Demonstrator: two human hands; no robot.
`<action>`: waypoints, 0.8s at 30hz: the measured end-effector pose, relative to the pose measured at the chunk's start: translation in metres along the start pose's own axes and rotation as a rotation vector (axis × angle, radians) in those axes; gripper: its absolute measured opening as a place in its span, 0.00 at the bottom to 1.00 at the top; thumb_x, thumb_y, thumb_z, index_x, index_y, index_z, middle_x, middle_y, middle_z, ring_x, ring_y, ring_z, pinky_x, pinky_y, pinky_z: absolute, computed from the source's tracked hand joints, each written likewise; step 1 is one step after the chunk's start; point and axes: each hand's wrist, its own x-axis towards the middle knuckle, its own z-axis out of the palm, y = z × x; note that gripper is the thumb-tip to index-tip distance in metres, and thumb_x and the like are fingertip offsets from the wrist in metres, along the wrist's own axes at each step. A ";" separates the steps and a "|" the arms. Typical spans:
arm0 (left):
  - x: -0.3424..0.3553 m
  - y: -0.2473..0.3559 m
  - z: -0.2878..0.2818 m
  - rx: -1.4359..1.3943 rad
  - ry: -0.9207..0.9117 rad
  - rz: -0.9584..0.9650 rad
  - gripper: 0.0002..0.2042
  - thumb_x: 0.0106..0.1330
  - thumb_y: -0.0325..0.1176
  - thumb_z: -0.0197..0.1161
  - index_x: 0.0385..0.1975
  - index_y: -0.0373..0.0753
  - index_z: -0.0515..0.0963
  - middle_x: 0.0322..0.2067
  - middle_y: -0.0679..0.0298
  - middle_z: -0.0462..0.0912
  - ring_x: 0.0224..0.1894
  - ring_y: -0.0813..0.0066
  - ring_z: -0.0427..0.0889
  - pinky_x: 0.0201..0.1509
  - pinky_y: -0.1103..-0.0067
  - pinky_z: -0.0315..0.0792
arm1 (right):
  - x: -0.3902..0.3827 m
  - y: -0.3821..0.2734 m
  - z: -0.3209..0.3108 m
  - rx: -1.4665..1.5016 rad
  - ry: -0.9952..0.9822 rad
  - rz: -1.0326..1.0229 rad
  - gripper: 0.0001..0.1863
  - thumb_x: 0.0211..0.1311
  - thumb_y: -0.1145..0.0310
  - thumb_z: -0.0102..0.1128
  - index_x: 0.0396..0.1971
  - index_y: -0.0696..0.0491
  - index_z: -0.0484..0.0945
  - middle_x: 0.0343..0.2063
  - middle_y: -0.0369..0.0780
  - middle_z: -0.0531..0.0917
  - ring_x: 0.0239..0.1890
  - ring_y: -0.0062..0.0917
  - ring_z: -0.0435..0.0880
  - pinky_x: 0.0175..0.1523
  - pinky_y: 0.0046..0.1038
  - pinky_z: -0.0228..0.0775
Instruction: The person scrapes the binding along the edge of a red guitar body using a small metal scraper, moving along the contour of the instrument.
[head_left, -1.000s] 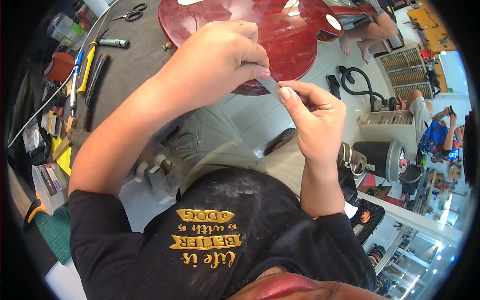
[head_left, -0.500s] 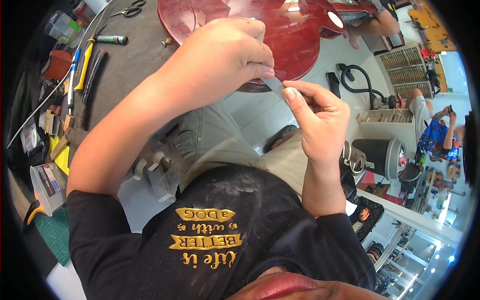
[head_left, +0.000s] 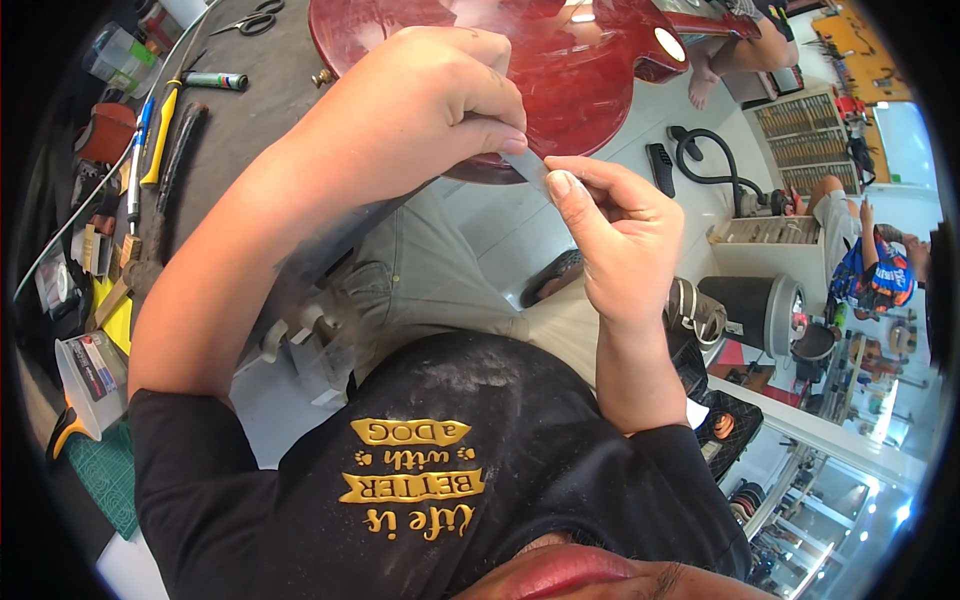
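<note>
Strip of thin, pale grey, flat material is held in the air between both bare hands, beyond the right edge of the dark grey tabletop in the view, near the closest rim of a glossy, dark red, curved guitar body. Since half a second ago, both hands have been shifted only slightly leftward in the view, with the surroundings displaced too; both ends are pinched as they were, so the handling is judged to be continuing without a new step. By the left hand, one end is grasped between thumb and curled fingers, the back of the hand being turned up and the forearm slanted from the lower left. By the right hand, the other end is grasped between thumb and forefinger, the forearm being raised almost upright. Whether the strip is being flexed cannot be told.
</note>
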 end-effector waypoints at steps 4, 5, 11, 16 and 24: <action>0.001 0.000 -0.006 0.043 -0.024 -0.003 0.06 0.58 0.28 0.73 0.33 0.35 0.87 0.27 0.61 0.76 0.32 0.65 0.78 0.37 0.72 0.71 | 0.005 -0.002 -0.002 -0.050 -0.003 -0.021 0.08 0.66 0.74 0.71 0.42 0.61 0.88 0.28 0.32 0.84 0.28 0.09 0.73 0.32 0.16 0.63; -0.001 -0.002 -0.004 0.037 -0.003 0.020 0.06 0.57 0.27 0.73 0.33 0.35 0.87 0.27 0.61 0.76 0.32 0.66 0.78 0.37 0.72 0.71 | 0.005 -0.002 -0.004 -0.101 -0.034 -0.018 0.08 0.66 0.74 0.71 0.43 0.61 0.88 0.30 0.32 0.85 0.29 0.10 0.75 0.35 0.16 0.66; 0.004 0.003 -0.008 -0.009 -0.003 -0.058 0.05 0.56 0.25 0.74 0.32 0.35 0.86 0.26 0.62 0.76 0.32 0.65 0.78 0.37 0.71 0.72 | 0.017 -0.005 -0.006 -0.104 -0.086 -0.057 0.08 0.66 0.75 0.70 0.42 0.61 0.89 0.30 0.34 0.85 0.32 0.13 0.76 0.39 0.19 0.68; 0.008 0.007 -0.008 -0.003 -0.009 -0.084 0.05 0.60 0.26 0.73 0.33 0.34 0.85 0.27 0.61 0.77 0.33 0.65 0.79 0.38 0.72 0.72 | 0.018 0.002 -0.010 0.138 -0.088 0.021 0.09 0.67 0.73 0.71 0.42 0.61 0.88 0.30 0.33 0.85 0.33 0.14 0.77 0.40 0.19 0.69; 0.012 -0.010 -0.030 -0.125 0.083 -0.193 0.11 0.76 0.36 0.62 0.44 0.33 0.82 0.35 0.60 0.83 0.38 0.69 0.81 0.46 0.75 0.74 | 0.039 0.030 -0.056 0.679 0.072 -0.158 0.09 0.71 0.67 0.67 0.45 0.56 0.86 0.39 0.34 0.87 0.35 0.18 0.79 0.45 0.26 0.72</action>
